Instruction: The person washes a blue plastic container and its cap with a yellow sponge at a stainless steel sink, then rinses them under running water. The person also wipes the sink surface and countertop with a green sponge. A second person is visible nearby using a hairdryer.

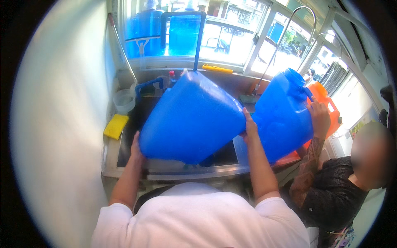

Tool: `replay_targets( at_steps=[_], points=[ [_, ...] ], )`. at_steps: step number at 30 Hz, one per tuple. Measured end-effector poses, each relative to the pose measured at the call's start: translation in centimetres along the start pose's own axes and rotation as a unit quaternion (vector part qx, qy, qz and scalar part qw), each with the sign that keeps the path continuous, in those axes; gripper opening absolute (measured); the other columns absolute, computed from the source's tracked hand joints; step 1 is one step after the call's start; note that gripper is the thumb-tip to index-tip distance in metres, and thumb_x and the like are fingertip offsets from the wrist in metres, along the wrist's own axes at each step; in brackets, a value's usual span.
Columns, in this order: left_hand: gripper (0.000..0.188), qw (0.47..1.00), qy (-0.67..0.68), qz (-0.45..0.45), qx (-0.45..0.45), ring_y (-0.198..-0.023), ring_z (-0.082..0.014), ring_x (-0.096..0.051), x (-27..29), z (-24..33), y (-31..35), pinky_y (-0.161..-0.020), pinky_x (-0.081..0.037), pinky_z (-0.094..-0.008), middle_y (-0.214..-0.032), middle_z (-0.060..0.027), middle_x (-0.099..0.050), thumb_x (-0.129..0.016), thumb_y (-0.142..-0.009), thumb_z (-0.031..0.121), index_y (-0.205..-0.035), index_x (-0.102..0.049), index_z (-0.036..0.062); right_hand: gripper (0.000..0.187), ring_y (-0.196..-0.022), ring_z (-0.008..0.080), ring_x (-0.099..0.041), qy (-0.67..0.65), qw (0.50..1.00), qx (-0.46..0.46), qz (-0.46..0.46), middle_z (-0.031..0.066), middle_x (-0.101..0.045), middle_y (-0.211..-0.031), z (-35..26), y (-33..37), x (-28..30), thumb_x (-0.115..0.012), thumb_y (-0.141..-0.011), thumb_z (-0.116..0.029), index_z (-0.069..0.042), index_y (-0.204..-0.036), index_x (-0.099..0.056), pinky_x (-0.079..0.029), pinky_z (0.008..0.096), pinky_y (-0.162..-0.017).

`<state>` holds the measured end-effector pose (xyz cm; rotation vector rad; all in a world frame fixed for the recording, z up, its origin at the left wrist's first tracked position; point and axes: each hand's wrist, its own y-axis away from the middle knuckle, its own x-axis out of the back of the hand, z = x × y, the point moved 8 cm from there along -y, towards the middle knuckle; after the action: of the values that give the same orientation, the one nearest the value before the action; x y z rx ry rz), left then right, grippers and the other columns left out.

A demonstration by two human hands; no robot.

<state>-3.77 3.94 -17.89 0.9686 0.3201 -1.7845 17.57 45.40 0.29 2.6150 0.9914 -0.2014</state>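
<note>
A big blue plastic jug [192,120] hangs tilted over the dark sink basin [223,155], held between my two hands. My left hand [136,146] presses on its lower left side. At its right edge, my right hand [249,124] grips the jug with the fingers partly hidden. The jug's mouth is out of sight. Close to its right stands a second blue jug [283,118], upright with an uncapped neck; a co-worker's hand [319,117] holds its handle.
A yellow sponge [116,126] and a clear plastic tub [124,101] sit left of the basin. Blue piping [149,83] rises behind it. A curved metal faucet [285,35] and an orange jug [331,109] are on the right. The co-worker [335,190] stands close at my right.
</note>
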Motion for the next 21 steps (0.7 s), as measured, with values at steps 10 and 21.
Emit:
replay_targets(
  at_steps=[10,21],
  points=[
    [0.073,0.980,0.067,-0.112,-0.152,-0.123,-0.0321,-0.051,-5.0,7.2,2.1,-0.106,-0.042,-0.0483,-0.138,-0.0173,-0.050,-0.036,-0.098,0.062,-0.144,-0.038,0.0050,0.046,-0.094,0.0200,-0.063,-0.184,0.929,0.201,-0.252,0.0099,-0.064,-0.108,-8.1,2.7,-3.9,-0.061,-0.093,-0.038,-0.003,-0.123,-0.059,-0.051,0.0387,-0.082],
    [0.073,0.981,0.077,-0.147,-0.103,-0.126,-0.0331,-0.049,-4.6,6.2,0.0,-0.106,-0.041,-0.0506,-0.139,-0.0173,-0.049,-0.044,-0.096,0.060,-0.146,-0.037,0.0064,0.066,-0.094,0.0195,-0.064,-0.087,0.958,0.238,-0.132,0.0124,-0.065,-0.108,-10.7,3.1,-4.8,-0.068,-0.089,-0.049,0.003,-0.127,-0.057,-0.051,0.0346,-0.082]
  ],
)
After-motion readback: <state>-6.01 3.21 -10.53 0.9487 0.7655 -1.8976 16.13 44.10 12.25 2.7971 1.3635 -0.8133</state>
